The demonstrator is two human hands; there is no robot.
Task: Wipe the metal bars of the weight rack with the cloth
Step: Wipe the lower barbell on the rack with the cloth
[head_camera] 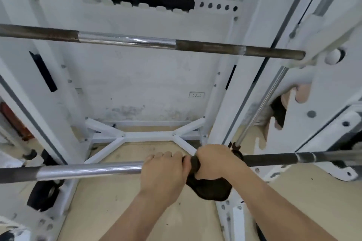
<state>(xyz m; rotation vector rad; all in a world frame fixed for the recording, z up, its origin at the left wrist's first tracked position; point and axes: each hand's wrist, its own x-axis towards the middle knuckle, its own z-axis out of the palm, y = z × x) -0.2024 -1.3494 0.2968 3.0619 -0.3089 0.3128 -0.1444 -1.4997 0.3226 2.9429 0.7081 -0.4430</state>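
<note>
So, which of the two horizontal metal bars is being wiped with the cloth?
The lower, nearer horizontal metal bar: both hands grip it, the right hand wrapping the dark cloth around it. The upper bar is untouched.

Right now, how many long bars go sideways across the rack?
2. The upper bar crosses high up. The lower bar is near the bottom, under both hands, with the dark cloth wrapped on it. More may be out of view.

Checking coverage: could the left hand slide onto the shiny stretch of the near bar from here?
Probably yes: the left hand already grips the near bar beside that shiny stretch, and nothing sits on it.
</note>
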